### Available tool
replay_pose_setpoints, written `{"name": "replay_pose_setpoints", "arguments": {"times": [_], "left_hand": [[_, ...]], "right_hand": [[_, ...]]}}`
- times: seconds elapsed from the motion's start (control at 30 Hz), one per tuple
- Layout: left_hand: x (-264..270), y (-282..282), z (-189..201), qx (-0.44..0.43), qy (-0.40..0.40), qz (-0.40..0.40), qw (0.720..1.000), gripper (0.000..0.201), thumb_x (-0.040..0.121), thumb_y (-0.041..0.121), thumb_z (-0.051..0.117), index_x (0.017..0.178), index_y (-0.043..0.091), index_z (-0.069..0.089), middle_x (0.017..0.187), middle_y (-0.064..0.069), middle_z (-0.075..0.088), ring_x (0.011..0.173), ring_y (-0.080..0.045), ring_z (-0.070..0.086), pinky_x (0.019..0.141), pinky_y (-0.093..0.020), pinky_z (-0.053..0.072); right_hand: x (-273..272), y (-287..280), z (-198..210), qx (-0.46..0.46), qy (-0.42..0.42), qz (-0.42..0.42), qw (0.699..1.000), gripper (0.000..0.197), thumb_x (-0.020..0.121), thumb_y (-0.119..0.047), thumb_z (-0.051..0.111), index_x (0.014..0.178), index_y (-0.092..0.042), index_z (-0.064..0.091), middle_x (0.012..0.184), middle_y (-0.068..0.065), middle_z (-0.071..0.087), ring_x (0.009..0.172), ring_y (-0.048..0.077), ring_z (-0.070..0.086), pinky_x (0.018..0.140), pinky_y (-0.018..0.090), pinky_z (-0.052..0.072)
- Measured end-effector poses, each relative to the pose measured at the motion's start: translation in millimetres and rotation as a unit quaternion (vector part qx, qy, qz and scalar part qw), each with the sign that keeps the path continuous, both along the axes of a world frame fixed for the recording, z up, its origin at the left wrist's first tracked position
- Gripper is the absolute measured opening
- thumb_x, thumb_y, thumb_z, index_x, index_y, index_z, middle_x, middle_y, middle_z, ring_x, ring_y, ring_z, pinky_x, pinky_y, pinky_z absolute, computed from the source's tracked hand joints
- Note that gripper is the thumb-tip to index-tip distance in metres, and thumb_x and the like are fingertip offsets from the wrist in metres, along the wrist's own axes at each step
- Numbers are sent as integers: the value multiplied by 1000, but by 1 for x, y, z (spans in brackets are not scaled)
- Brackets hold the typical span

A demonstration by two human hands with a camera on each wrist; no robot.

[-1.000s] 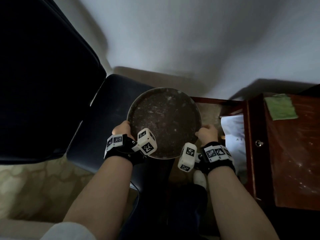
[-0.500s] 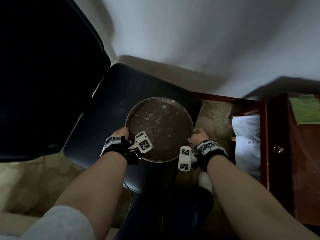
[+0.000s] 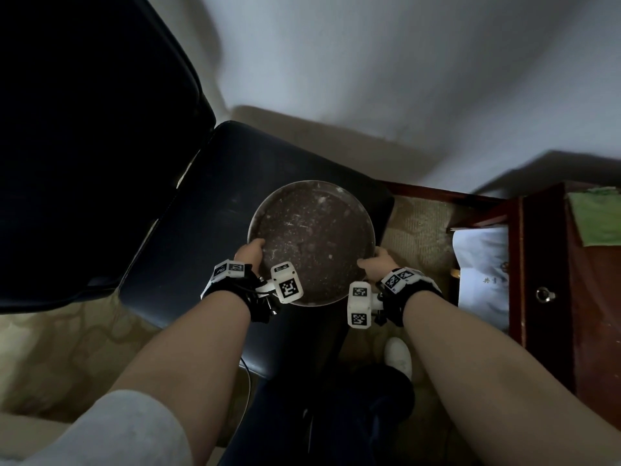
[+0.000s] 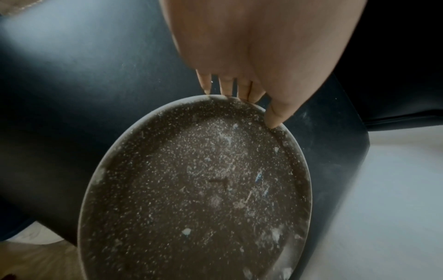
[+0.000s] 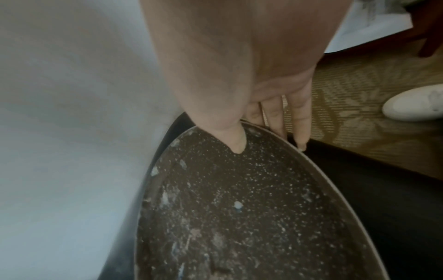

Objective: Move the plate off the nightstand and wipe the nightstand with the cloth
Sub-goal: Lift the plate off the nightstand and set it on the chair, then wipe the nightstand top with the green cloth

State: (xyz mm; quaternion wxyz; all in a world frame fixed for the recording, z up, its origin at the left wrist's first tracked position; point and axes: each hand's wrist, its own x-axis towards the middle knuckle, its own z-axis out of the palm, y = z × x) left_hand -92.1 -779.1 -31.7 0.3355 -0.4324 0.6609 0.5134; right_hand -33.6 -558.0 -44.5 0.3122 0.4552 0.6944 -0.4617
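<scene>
A round dark speckled plate (image 3: 311, 237) with a pale rim and dusty white smears is over the black chair seat (image 3: 215, 216), held on both sides. My left hand (image 3: 250, 252) grips its left rim, thumb on top (image 4: 275, 113) and fingers underneath. My right hand (image 3: 374, 260) grips the right rim the same way, thumb (image 5: 236, 144) inside the rim. The plate (image 4: 199, 189) fills both wrist views (image 5: 251, 217). Whether it touches the seat I cannot tell. The red-brown nightstand (image 3: 594, 297) stands at the right edge, with the green cloth (image 3: 596, 216) on its far corner.
A black chair back (image 3: 94, 146) rises at the left. A white wall (image 3: 403, 79) is behind. White paper (image 3: 480, 274) sits in the gap beside the nightstand, whose side carries a round knob (image 3: 541, 294). Patterned carpet (image 3: 416, 227) and my white shoe (image 3: 398, 359) lie below.
Both hands carried the plate left and down, away from the nightstand and over the chair seat. The nightstand has slid toward the right edge of the view.
</scene>
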Motion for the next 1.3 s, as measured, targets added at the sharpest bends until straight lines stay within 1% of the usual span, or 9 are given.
{"name": "replay_pose_setpoints", "arguments": {"times": [0.2,0.3,0.4,0.53,0.63,0.77,0.93,1.1,1.3], "left_hand": [[5,16,40,-39,39,-54,997,30,97,22,44,115,2,58,115,-16,55,89,-26,59,80,-31,43],[3,25,63,-6,57,-97,994,43,97,17,45,136,0,46,138,-20,49,124,-35,51,95,-35,43],[3,40,96,18,102,-123,987,44,96,19,45,136,-1,46,142,-22,47,130,-37,47,94,-38,45],[9,68,148,80,164,-127,975,30,96,11,45,122,3,56,125,-23,56,77,-14,56,66,-21,42],[16,92,183,92,183,-172,963,17,95,8,42,97,6,59,102,-12,60,82,-16,58,69,-20,45],[31,124,222,100,227,-252,935,17,96,10,44,104,4,58,86,-5,61,73,-11,55,64,-17,43],[52,170,248,42,278,-343,896,25,94,17,49,111,3,62,100,-7,66,91,-17,58,76,-28,45],[77,236,264,37,281,-392,875,16,92,19,50,99,10,62,102,-9,67,90,-19,58,81,-32,48],[104,325,275,21,287,-454,843,30,91,19,50,115,5,62,112,-9,65,98,-21,60,79,-26,46]], "right_hand": [[-2,9,30,22,15,-41,999,56,91,-13,53,144,-7,35,141,18,46,126,35,48,104,41,42],[-1,17,55,9,55,-47,997,44,90,-15,52,132,-3,49,131,19,56,119,35,55,100,40,47],[3,22,93,-11,117,-70,991,39,91,-12,49,128,1,52,111,17,64,108,33,60,99,45,48],[14,31,145,12,175,-47,983,29,89,-18,52,118,-15,57,113,10,63,104,28,62,94,48,51],[28,40,188,30,201,23,979,27,89,-24,53,115,-19,59,116,8,63,103,26,64,89,47,54],[50,67,230,68,224,83,969,29,95,-20,50,122,-12,56,111,3,60,96,17,59,71,23,49],[79,119,265,119,237,118,957,28,93,-22,52,120,-14,58,128,5,58,119,19,53,96,30,41],[106,181,287,141,218,168,951,31,93,-22,52,121,-11,58,127,7,59,118,21,54,93,28,41],[129,260,299,161,212,193,944,31,93,-21,51,121,-9,58,126,8,59,115,20,55,90,26,40]]}}
